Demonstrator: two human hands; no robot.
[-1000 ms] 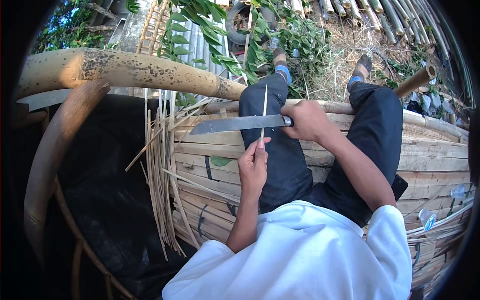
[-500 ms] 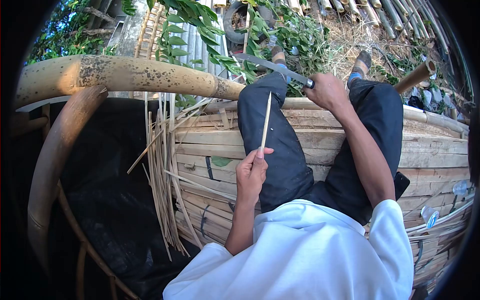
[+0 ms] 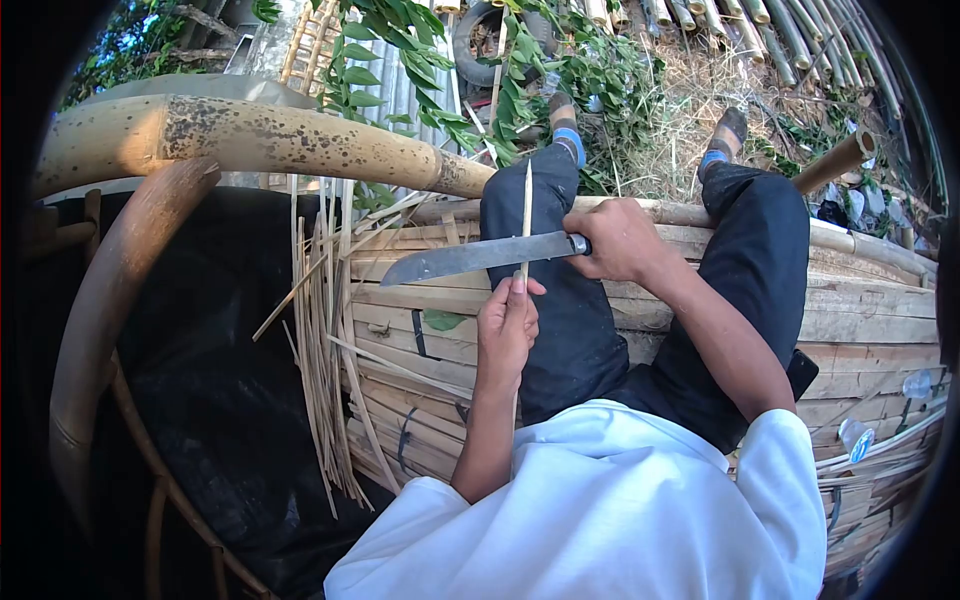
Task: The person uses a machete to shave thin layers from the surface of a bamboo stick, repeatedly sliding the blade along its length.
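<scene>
My left hand (image 3: 506,328) pinches a thin bamboo stick (image 3: 526,205) that points up and away over my left thigh. My right hand (image 3: 617,240) grips the handle of a long knife (image 3: 470,257). The blade lies crosswise, pointing left, and rests against the stick just above my left thumb. I sit on a platform of bamboo slats (image 3: 870,310) in dark trousers and a white shirt.
A bundle of thin bamboo strips (image 3: 322,340) lies on the slats at my left, over black sheeting (image 3: 210,380). Thick curved bamboo poles (image 3: 260,140) arch at the left. More bamboo poles (image 3: 790,30), leaves and dry grass lie beyond my feet.
My right hand had swung the knife up and away past my knee; it has come back down, and the blade is across the stick again above my left hand.
</scene>
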